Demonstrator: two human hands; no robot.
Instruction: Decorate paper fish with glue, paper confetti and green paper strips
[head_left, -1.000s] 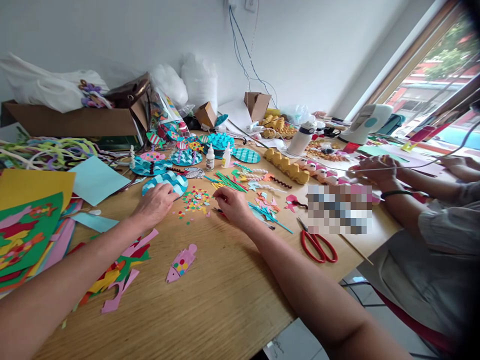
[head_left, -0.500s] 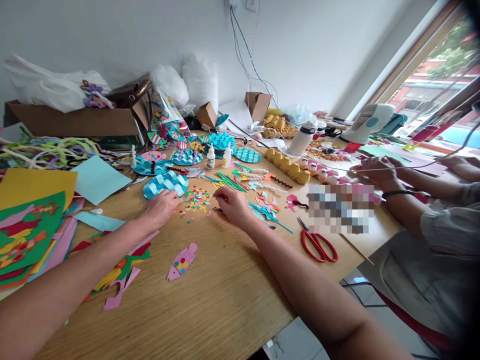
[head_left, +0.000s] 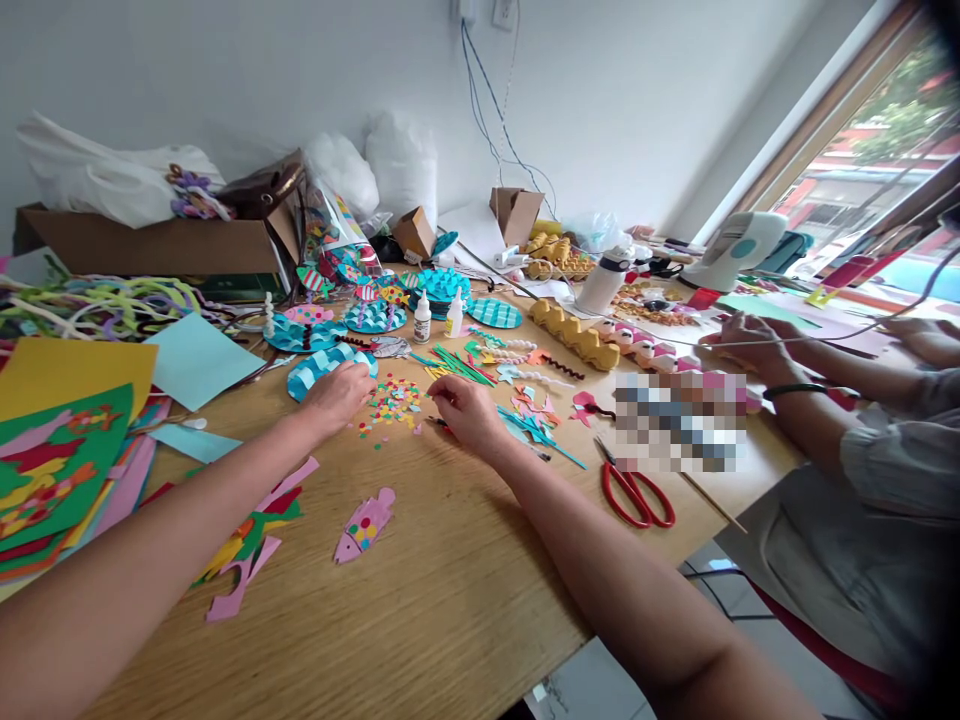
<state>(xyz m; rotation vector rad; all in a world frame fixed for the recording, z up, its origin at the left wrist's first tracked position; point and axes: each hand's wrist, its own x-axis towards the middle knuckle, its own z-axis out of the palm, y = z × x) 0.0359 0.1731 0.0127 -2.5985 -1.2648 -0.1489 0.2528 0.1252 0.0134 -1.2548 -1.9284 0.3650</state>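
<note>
A loose pile of small coloured paper dots (head_left: 397, 398) lies between my two hands. At the pile's left edge is my left hand (head_left: 339, 394), its fingertips pinched together near the blue wavy paper disc (head_left: 319, 368). My right hand (head_left: 466, 412) rests on the pile's right side, thumb and fingers also closed. Anything in either pinch is too small to make out. Closer to me lies a pink paper fish (head_left: 365, 525) with coloured dots glued across its body.
Red-handled scissors (head_left: 636, 490) and a wooden stick (head_left: 712, 502) lie to the right. Two glue bottles (head_left: 422, 318) stand behind the dots. Paper scraps (head_left: 247, 545) and coloured sheets (head_left: 60, 460) cover the left. A co-worker's hands (head_left: 750, 340) are at far right.
My left hand has risen slightly and shifted right, its fingers drawing into a pinch above the dots. My right hand stays nearly in place.
</note>
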